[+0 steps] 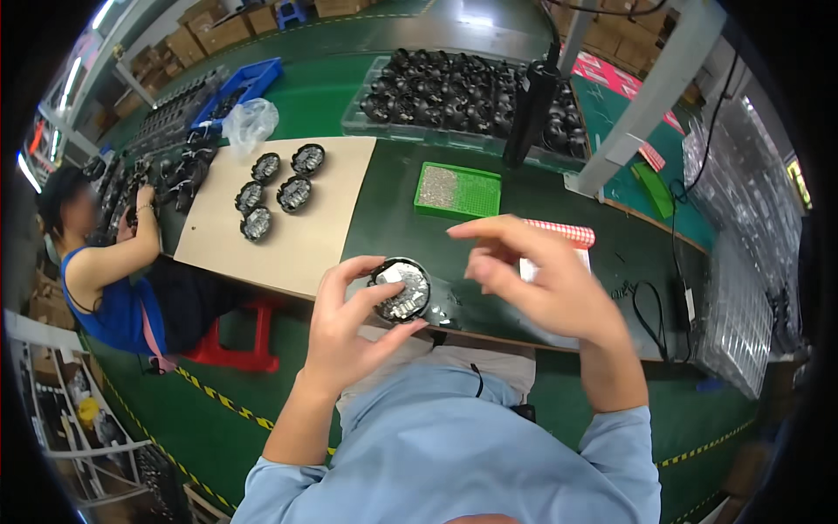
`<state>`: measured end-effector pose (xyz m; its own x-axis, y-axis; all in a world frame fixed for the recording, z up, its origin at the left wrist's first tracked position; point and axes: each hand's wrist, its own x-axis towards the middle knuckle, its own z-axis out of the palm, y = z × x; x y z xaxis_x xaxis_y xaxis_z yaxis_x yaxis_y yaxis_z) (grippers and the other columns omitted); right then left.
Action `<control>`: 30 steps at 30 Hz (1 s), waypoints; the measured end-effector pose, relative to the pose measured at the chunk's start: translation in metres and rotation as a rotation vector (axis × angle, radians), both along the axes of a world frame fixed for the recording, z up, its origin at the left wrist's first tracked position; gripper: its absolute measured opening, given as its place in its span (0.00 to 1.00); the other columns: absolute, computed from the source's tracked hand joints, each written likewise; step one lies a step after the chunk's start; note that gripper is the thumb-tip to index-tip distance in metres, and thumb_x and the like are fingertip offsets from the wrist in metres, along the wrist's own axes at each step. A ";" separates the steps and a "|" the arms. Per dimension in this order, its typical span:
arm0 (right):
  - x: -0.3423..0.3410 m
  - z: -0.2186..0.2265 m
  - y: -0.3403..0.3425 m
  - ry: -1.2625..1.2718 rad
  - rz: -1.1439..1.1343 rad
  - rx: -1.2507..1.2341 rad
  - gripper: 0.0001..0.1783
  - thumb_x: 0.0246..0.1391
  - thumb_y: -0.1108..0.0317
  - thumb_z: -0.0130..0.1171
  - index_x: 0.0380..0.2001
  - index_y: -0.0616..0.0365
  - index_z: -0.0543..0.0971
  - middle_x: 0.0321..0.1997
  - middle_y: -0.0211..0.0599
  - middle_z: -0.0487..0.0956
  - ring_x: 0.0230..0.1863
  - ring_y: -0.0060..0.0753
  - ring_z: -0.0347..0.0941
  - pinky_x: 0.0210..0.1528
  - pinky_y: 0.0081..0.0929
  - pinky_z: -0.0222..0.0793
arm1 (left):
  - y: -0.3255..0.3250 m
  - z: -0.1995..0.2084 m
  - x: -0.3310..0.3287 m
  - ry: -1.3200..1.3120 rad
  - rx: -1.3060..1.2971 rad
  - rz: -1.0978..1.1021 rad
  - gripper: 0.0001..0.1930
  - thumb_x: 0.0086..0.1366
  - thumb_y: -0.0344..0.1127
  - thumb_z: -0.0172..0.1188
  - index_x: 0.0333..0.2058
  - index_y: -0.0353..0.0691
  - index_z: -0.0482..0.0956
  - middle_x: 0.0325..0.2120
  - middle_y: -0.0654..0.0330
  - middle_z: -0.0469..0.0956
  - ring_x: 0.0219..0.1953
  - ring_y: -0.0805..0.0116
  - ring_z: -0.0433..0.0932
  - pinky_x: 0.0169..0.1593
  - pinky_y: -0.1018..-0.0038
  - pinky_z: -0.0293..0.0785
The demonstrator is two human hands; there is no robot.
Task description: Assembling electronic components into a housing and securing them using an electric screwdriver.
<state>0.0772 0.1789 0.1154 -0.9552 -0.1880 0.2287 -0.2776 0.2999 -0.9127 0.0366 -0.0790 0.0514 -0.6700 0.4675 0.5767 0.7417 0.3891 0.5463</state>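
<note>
Near the table's front edge, my left hand grips a round black housing with a circuit board inside it. Its thumb and fingers wrap the rim, and one fingertip rests on the board by a white block. To the right, my right hand hovers over the table, its index finger stretched out and apart from the thumb; I see nothing held in it. Beyond the hands lies a green tray with a heap of tiny metal parts in its left part.
Several similar round units lie on a cardboard sheet at left. A black cylindrical tool hangs from a cord before a clear bin of black parts. A grey post rises at right. A co-worker sits far left.
</note>
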 end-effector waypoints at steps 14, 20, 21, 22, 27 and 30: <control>-0.045 -0.082 0.005 -0.199 -0.034 -0.050 0.15 0.58 0.76 0.61 0.49 0.60 0.81 0.25 0.23 0.75 0.26 0.11 0.65 0.30 0.16 0.64 | 0.039 -0.033 -0.022 -0.237 0.226 -0.123 0.35 0.50 0.34 0.78 0.56 0.35 0.73 0.54 0.50 0.72 0.54 0.57 0.75 0.60 0.63 0.70; -0.046 -0.085 0.020 0.073 -0.031 0.119 0.14 0.57 0.76 0.61 0.48 0.58 0.84 0.25 0.29 0.77 0.23 0.16 0.66 0.27 0.18 0.65 | 0.058 -0.033 -0.034 -1.170 0.602 -0.318 0.26 0.73 0.37 0.54 0.66 0.33 0.63 0.57 0.51 0.73 0.57 0.64 0.74 0.61 0.67 0.72; -0.044 -0.082 0.022 0.040 -0.025 0.137 0.15 0.58 0.75 0.61 0.48 0.59 0.84 0.31 0.30 0.80 0.28 0.18 0.70 0.33 0.19 0.68 | 0.061 -0.029 -0.036 -1.302 0.543 -0.363 0.27 0.75 0.39 0.48 0.67 0.31 0.61 0.59 0.48 0.73 0.61 0.62 0.74 0.62 0.64 0.72; -0.042 -0.079 0.025 0.008 -0.017 0.154 0.15 0.59 0.75 0.61 0.49 0.60 0.84 0.37 0.32 0.83 0.34 0.20 0.74 0.38 0.20 0.71 | 0.070 -0.025 -0.034 -1.443 0.625 -0.406 0.25 0.75 0.38 0.45 0.65 0.29 0.63 0.56 0.46 0.75 0.55 0.57 0.79 0.54 0.62 0.80; -0.041 -0.082 0.022 -0.061 -0.073 0.054 0.14 0.59 0.75 0.62 0.48 0.61 0.84 0.32 0.29 0.80 0.32 0.17 0.72 0.35 0.18 0.68 | 0.081 -0.035 -0.045 -1.596 0.634 -0.485 0.20 0.75 0.35 0.43 0.55 0.23 0.69 0.42 0.42 0.81 0.41 0.49 0.86 0.39 0.64 0.85; -0.042 -0.084 0.022 -0.156 -0.111 0.027 0.13 0.59 0.75 0.63 0.47 0.62 0.83 0.29 0.27 0.78 0.31 0.15 0.70 0.34 0.17 0.66 | 0.084 -0.038 -0.046 -1.582 0.659 -0.470 0.18 0.74 0.35 0.45 0.52 0.24 0.71 0.40 0.44 0.82 0.39 0.50 0.86 0.36 0.65 0.85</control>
